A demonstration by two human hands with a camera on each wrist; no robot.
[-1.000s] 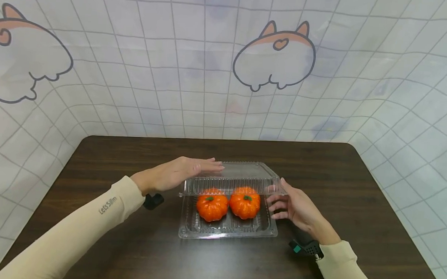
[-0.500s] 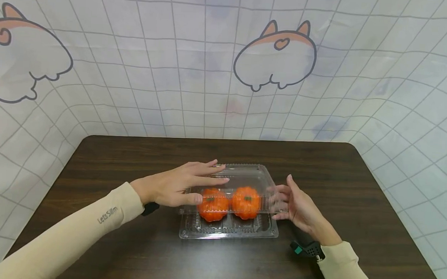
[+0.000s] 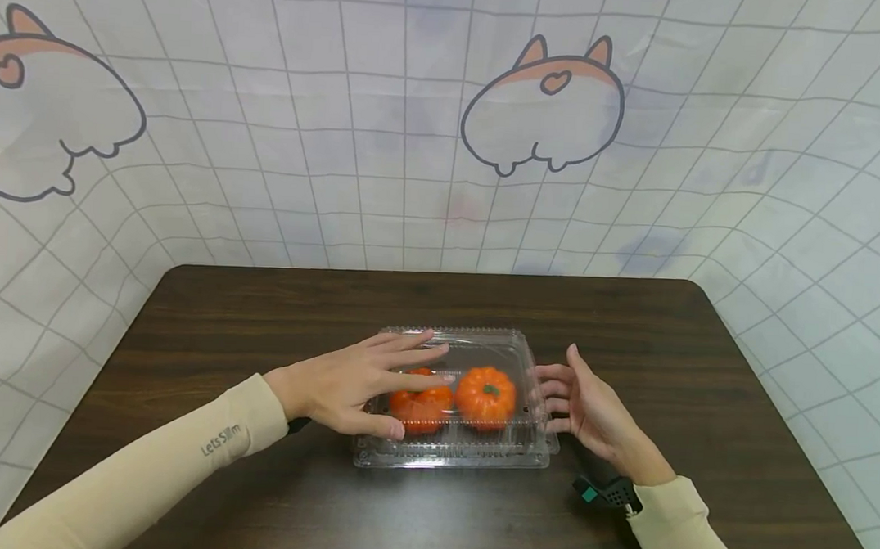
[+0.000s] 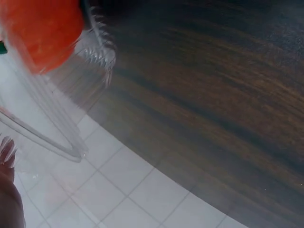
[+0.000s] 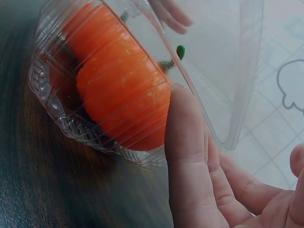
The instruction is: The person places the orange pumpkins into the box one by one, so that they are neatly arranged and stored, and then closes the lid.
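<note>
A clear plastic clamshell box (image 3: 469, 458) sits on the table with two small orange pumpkins inside, the right pumpkin (image 3: 485, 398) and the left pumpkin (image 3: 417, 413). Its hinged lid (image 3: 481, 342) is down over them in the head view. My left hand (image 3: 361, 383) lies over the lid's left part, fingers spread and straight, partly covering the left pumpkin. At the box's right side, my right hand (image 3: 589, 412) has its fingers loosely bent against or near the wall, with the thumb raised. The right wrist view shows these fingers (image 5: 187, 156) beside the clear plastic, gripping nothing.
The dark wooden table (image 3: 261, 316) has rounded far corners. A white tile-patterned cloth (image 3: 306, 138) with cartoon animal drawings hangs behind and at both sides. A black strap device (image 3: 607, 491) is on the right wrist.
The lid has swung down towards the near edge over the pumpkins. My left hand has turned palm down and moved slightly nearer with it. The right hand has barely shifted.
</note>
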